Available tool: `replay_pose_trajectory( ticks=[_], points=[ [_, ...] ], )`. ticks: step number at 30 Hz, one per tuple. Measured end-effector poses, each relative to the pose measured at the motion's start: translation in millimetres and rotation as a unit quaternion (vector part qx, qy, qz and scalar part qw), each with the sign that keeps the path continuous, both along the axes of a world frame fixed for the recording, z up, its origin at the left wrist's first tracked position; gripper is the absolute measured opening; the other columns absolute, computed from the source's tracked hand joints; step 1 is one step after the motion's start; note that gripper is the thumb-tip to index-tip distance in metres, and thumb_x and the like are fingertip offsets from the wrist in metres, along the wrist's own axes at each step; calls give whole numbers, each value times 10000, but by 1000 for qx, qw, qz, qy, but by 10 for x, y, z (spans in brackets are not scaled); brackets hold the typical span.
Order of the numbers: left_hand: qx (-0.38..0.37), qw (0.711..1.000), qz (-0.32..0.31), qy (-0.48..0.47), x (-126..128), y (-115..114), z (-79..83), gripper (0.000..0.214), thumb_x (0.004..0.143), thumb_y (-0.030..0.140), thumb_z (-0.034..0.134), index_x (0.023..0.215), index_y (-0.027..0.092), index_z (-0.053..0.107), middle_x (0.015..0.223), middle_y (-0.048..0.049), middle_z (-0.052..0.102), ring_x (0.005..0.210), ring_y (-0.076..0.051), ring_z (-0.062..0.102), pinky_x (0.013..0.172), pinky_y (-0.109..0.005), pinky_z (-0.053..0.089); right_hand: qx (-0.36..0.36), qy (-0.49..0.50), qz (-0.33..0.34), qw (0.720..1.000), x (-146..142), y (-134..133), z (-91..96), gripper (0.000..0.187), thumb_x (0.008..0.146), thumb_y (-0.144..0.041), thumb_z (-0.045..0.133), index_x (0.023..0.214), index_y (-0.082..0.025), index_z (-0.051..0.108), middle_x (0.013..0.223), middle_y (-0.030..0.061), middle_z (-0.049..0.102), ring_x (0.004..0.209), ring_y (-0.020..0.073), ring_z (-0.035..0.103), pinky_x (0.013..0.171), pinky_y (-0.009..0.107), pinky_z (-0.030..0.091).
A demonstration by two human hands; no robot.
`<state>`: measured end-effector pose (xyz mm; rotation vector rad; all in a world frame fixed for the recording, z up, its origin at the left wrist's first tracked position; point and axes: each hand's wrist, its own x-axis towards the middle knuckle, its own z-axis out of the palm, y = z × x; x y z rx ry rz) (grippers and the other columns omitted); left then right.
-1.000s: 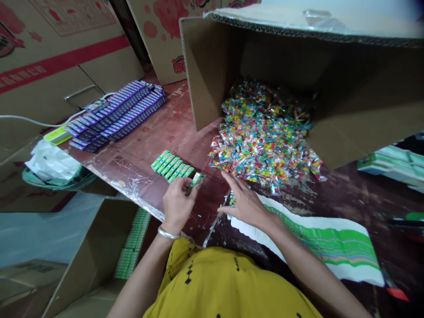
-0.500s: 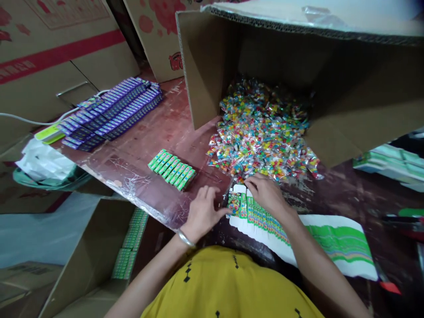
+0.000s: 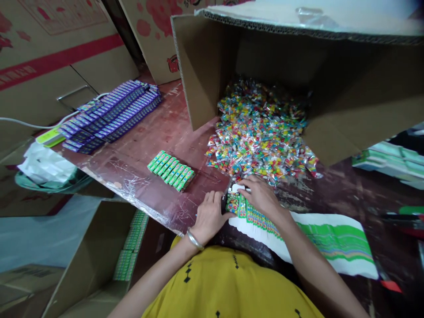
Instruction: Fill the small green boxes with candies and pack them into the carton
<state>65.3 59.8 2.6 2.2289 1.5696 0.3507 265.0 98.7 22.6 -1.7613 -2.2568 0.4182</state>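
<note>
In front of me lies a fanned row of flat green candy boxes [image 3: 265, 223] with white end flaps. The leftmost green candy box [image 3: 232, 204] has its printed face up and a white flap raised at its far end. My left hand [image 3: 212, 215] is closed at this box's left side, thumb at its near corner. My right hand [image 3: 260, 193] pinches the box's white flap [image 3: 237, 188] between thumb and fingers. Just beyond lies a heap of small clear bags of colourful candy [image 3: 258, 137]. Filled green boxes [image 3: 171, 170] stand in a short row to the left.
A large cardboard carton [image 3: 202, 84] lies on its side around the candy bags. Purple boxes [image 3: 112, 115] are stacked at the back left. Below the table edge, an open carton [image 3: 82, 251] holds green boxes. More flat green boxes [image 3: 338, 243] lie at the right.
My right hand has moved slightly left and nearer, onto the leftmost box's flap. My left hand has shifted slightly right and nearer to me, closing in on the box's side.
</note>
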Motion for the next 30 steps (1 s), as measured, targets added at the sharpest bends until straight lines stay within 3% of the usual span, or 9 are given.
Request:
replay_pose_trajectory(
  ticks=[11,14,16,18,20,23,25,27,30],
  points=[
    [-7,1000,14,-22,14,-51,-27,519,708,446,753,1081,205,485,1023,-61,543,1017,-258,512,826,-374,472,9,89,10,996,-32,-10,170,56,869,-227,615,821,-226,642,904,21,619,906,197,567,813,312,409],
    [-27,994,19,-102,-36,-20,82,437,734,397,741,1054,205,514,1006,-54,554,975,-240,518,836,-365,448,-25,180,-7,983,-33,-42,253,81,895,-238,573,821,-217,599,831,-1,619,793,165,574,739,294,426],
    [-77,975,18,-208,-106,31,196,369,761,402,714,1013,202,533,979,-41,563,912,-207,529,810,-330,436,-69,274,-18,959,-26,-64,318,86,909,-267,549,847,-216,580,768,-19,599,687,138,562,661,270,438],
    [-175,926,6,-335,-186,95,307,319,799,441,665,948,186,546,900,-22,567,820,-168,532,746,-284,427,-109,366,-21,924,-27,-79,377,95,905,-289,552,855,-211,569,738,-29,572,638,122,555,614,253,452],
    [-281,853,-11,-440,-248,148,379,308,825,457,628,892,166,556,818,-5,561,747,-138,524,690,-249,411,-131,439,-22,889,-47,-87,420,106,888,-304,576,853,-203,569,749,-25,563,650,120,570,611,249,481],
    [-384,755,-26,-531,-268,167,396,311,781,412,699,898,148,584,833,-14,597,751,-129,555,711,-242,419,-135,493,-33,859,-106,-95,446,140,858,-327,616,851,-192,580,775,-9,580,674,127,594,611,253,514],
    [-427,693,-29,-580,-241,145,372,360,732,378,756,965,153,598,919,-42,635,804,-151,603,788,-281,448,-126,492,-35,861,-145,-110,455,152,855,-339,620,847,-191,587,768,-3,592,657,129,598,597,254,518],
    [-450,636,-26,-626,-208,120,353,443,703,363,786,1056,170,600,1014,-75,654,874,-187,638,867,-342,459,-79,463,-43,882,-169,-139,474,141,863,-331,612,916,-200,613,841,20,619,718,145,613,636,270,526],
    [-460,606,-15,-649,-186,115,355,579,642,353,832,1147,179,610,1102,-111,658,983,-240,638,918,-384,456,38,364,-50,929,-179,-214,528,259,884,-296,586,1133,-241,633,995,57,618,872,178,599,770,314,507]
  ],
)
